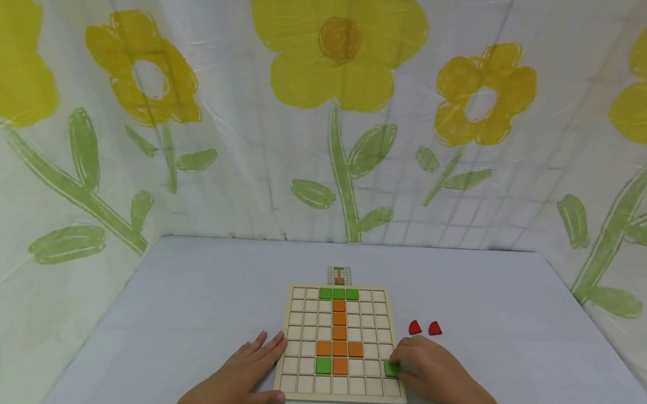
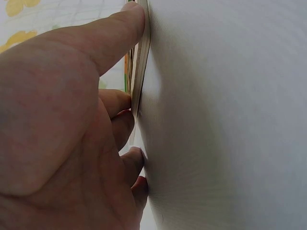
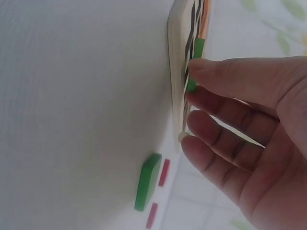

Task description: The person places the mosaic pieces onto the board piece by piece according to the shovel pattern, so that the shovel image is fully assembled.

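Note:
A square wooden grid board [image 1: 339, 399] lies on the table, with orange tiles [image 1: 340, 332] in a column and a short crossing row. Green tiles [image 1: 339, 294] fill part of its far row, and another green tile [image 1: 323, 365] is near the column's foot. My left hand [image 1: 245, 376] rests along the board's left side, fingers extended, thumb at the near left corner. At the right edge my right hand [image 1: 430, 371] pinches a green square tile [image 1: 392, 369] between thumb and index finger, close over the board.
Two red wedge pieces [image 1: 435, 328] lie right of the board. A green block [image 3: 147, 183] sits near them in the right wrist view, hidden by the hand from above. A small pattern card [image 1: 339, 275] lies behind the board. A flower-printed curtain [image 1: 244, 175] surrounds the table.

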Action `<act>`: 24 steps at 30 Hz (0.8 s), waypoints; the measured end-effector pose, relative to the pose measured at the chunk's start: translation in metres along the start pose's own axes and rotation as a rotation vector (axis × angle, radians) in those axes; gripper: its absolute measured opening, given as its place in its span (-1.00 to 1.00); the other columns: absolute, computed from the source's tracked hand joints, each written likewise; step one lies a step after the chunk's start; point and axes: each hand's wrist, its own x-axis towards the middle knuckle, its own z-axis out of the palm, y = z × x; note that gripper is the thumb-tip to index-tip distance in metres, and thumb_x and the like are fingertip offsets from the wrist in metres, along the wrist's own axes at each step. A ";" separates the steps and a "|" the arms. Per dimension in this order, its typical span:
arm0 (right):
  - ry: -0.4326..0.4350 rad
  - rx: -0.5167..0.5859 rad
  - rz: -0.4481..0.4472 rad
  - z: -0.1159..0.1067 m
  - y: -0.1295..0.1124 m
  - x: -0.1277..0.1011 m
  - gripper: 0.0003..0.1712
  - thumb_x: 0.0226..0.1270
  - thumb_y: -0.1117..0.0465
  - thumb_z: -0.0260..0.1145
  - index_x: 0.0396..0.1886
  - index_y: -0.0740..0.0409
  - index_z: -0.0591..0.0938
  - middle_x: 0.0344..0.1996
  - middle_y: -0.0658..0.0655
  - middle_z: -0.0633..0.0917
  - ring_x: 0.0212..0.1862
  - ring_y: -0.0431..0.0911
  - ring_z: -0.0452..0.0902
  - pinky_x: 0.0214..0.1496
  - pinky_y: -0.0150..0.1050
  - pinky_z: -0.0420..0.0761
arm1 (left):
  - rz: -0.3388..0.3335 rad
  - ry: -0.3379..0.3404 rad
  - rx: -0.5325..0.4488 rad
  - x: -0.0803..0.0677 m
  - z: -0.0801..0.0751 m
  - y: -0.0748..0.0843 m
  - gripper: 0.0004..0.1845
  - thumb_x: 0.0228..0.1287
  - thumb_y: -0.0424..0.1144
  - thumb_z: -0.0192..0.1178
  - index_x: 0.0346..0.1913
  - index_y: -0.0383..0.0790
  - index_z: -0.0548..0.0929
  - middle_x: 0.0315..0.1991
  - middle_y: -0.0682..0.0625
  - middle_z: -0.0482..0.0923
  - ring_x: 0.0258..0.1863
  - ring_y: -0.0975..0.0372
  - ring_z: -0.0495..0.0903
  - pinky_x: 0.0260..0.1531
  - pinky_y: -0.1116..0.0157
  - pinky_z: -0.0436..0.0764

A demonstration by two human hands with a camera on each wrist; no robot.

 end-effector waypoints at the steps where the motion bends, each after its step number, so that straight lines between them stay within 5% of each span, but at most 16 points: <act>1: -0.002 0.006 -0.003 0.001 -0.001 0.001 -0.79 -0.06 0.26 0.44 -0.37 -0.09 0.69 -0.40 -0.30 0.55 -0.29 -0.32 0.41 -0.23 -0.32 0.53 | 0.001 0.001 0.000 0.000 0.000 0.000 -0.07 0.07 0.40 -0.08 0.41 -0.05 -0.01 0.41 0.07 -0.11 0.36 0.01 -0.18 0.22 -0.08 -0.04; 24: -0.002 0.017 -0.091 0.017 -0.028 0.033 -0.80 -0.06 0.23 0.44 -0.37 -0.09 0.70 -0.41 -0.23 0.55 -0.33 -0.32 0.39 -0.26 -0.40 0.51 | 0.000 0.011 -0.004 -0.001 -0.001 0.001 -0.07 0.07 0.39 -0.07 0.41 -0.05 0.00 0.41 0.08 -0.11 0.36 0.01 -0.18 0.23 -0.06 -0.05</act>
